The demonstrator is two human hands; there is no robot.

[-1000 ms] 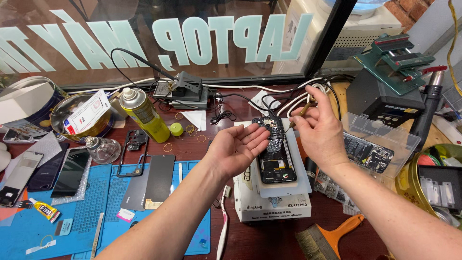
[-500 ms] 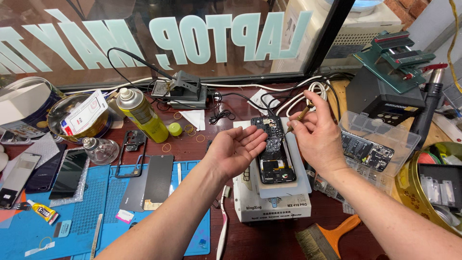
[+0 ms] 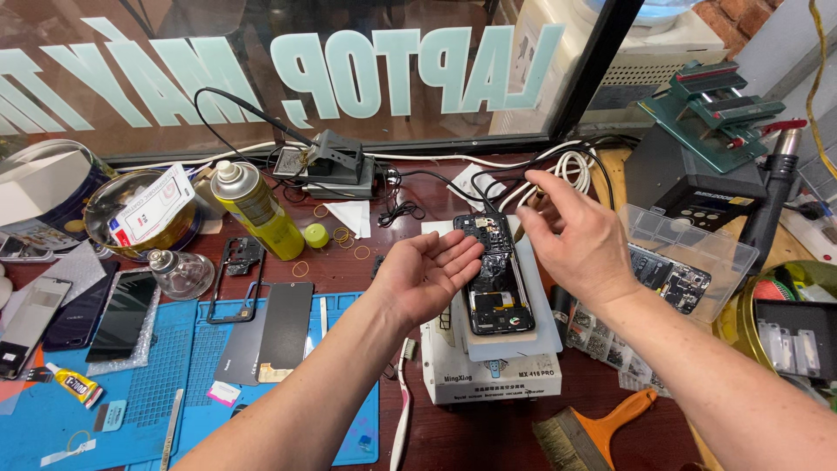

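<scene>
An opened black phone [image 3: 493, 288] with its insides showing lies on a white box-shaped heating stand [image 3: 488, 371] at the middle of the bench. My left hand [image 3: 425, 275] rests palm up, fingers spread, against the phone's left edge and holds nothing. My right hand [image 3: 577, 240] hovers just right of the phone's top, fingers loosely curled, nothing visible in them.
A yellow spray can [image 3: 253, 209], a glass bottle [image 3: 174, 270], phone screens and frames on a blue mat [image 3: 187, 366], a clear parts box [image 3: 689, 262], white cables [image 3: 567, 170], a soldering holder [image 3: 336, 161], an orange brush [image 3: 593, 427] and a toothbrush [image 3: 401, 410] surround the stand.
My right hand has dropped and swung from above the phone's top toward its right side. My left hand has stayed by the phone's left edge.
</scene>
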